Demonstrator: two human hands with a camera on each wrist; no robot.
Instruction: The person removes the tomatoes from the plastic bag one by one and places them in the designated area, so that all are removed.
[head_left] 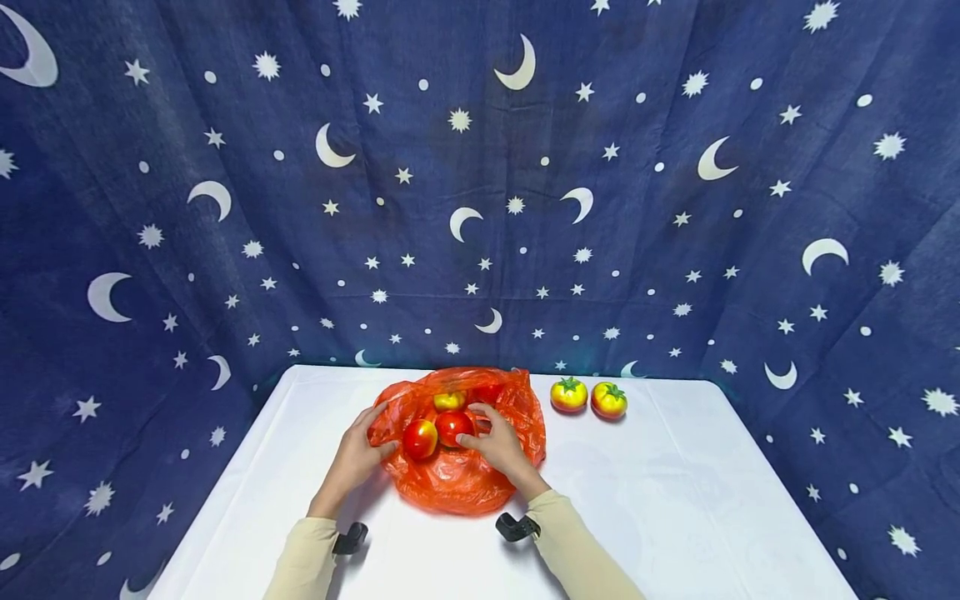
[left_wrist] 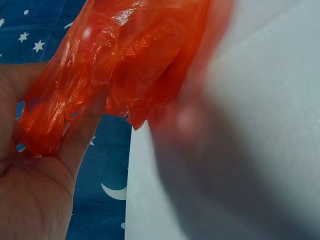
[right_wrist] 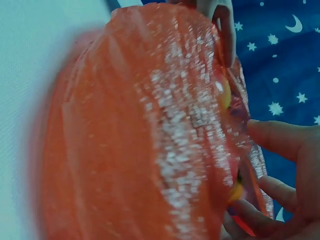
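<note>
A thin red plastic bag [head_left: 465, 492] lies on the white table with its mouth spread open. Several tomatoes show inside: a red-and-yellow tomato [head_left: 420, 439] at the left, a red tomato [head_left: 453, 427] beside it, and a yellow tomato [head_left: 450, 402] behind them. My left hand [head_left: 358, 450] holds the bag's left rim; in the left wrist view, its film [left_wrist: 75, 95] hangs between thumb and fingers. From the right, my right hand [head_left: 498, 442] reaches into the mouth, thumb and fingers around the red tomato. Bag film hides part of this contact in the right wrist view.
Two yellow-and-red tomatoes with green tops, a left one [head_left: 568, 396] and a right one [head_left: 609, 402], stand on the table right of the bag. The white table [head_left: 675, 500] ends at a blue curtain [head_left: 480, 183] with moons and stars.
</note>
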